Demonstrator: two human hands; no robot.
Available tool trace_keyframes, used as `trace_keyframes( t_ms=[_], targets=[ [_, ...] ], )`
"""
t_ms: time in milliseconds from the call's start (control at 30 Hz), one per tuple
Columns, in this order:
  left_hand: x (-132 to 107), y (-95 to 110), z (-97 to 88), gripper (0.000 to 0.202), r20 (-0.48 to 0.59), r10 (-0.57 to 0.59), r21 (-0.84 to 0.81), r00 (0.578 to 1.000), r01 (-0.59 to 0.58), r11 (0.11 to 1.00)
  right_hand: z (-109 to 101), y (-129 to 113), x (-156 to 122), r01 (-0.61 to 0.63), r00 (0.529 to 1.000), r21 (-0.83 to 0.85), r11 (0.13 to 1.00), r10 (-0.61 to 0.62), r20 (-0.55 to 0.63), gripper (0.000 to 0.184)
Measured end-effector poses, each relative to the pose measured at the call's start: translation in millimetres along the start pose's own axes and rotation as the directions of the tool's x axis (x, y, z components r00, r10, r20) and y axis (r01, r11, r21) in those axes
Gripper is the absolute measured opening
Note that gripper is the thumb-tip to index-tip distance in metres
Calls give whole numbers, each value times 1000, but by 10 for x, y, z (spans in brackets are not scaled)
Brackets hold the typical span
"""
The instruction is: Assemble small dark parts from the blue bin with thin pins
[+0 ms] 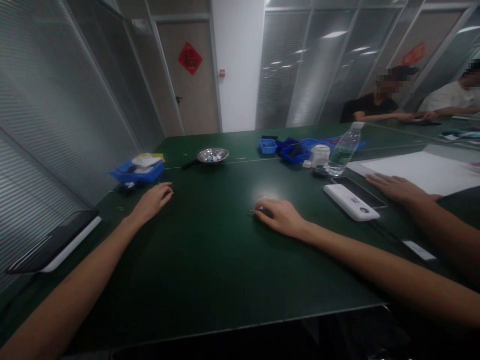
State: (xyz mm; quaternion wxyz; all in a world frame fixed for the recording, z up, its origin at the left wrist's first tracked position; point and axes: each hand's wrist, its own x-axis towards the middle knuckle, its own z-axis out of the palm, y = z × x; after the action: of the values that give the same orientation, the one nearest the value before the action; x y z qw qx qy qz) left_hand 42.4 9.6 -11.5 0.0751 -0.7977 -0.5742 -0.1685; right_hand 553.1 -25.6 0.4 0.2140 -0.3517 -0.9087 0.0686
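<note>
My left hand (154, 199) rests on the green table (202, 270) at the left, fingers loosely stretched and holding nothing. Just beyond it stands a blue tray (140, 175) with white and yellow items in it. In the middle of the table, my right hand (281, 216) is closed around a small dark-handled tool (267, 212). A thin, light tip sticks out to the left of the fingers; most of the tool is hidden, so its kind is unclear. Farther back lies a metal pan (213, 155) with small pieces inside and a dark handle.
A white power bank (351, 202), a phone (358, 192) and a water bottle (345, 150) lie or stand at right. Another person's hand (397, 187) rests by white paper (420, 167). Blue bins (268, 146) line the back; a black-and-white device (56, 242) sits left.
</note>
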Motion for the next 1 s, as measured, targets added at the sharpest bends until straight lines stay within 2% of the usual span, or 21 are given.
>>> trace_keyframes(
  t_ms=[100,167,233,333,433,567,733,867,1000],
  targets=[
    [-2,-5,-11,35,-141,-113,-15,983,112,994,-1,-1,2,-1,1000,5,1000,1,3,24],
    [-1,-11,-3,34,-233,-244,-83,942,230,970,-1,-1,6,-1,1000,8,1000,1,4,25],
    [3,-14,20,33,-276,-348,-184,896,306,934,1,0,9,2,1000,12,1000,-2,5,25],
    [15,-1,68,29,-291,-393,-282,872,314,907,9,11,14,10,1000,14,1000,-10,6,25],
    [30,27,105,29,-289,-353,-279,890,275,920,23,31,14,12,1000,1,1000,-12,6,25],
    [36,49,115,35,-299,-256,-180,919,209,961,27,41,14,11,1000,6,1000,-11,10,25],
    [14,84,103,35,-275,-178,-134,945,146,980,6,11,17,16,1000,4,1000,-16,14,26],
    [-3,176,87,36,-171,-63,-59,983,53,997,5,10,17,14,1000,1,1000,-14,17,26],
    [-3,297,49,40,-78,18,58,997,-14,998,7,17,19,15,1000,4,1000,-15,19,26]
  ],
)
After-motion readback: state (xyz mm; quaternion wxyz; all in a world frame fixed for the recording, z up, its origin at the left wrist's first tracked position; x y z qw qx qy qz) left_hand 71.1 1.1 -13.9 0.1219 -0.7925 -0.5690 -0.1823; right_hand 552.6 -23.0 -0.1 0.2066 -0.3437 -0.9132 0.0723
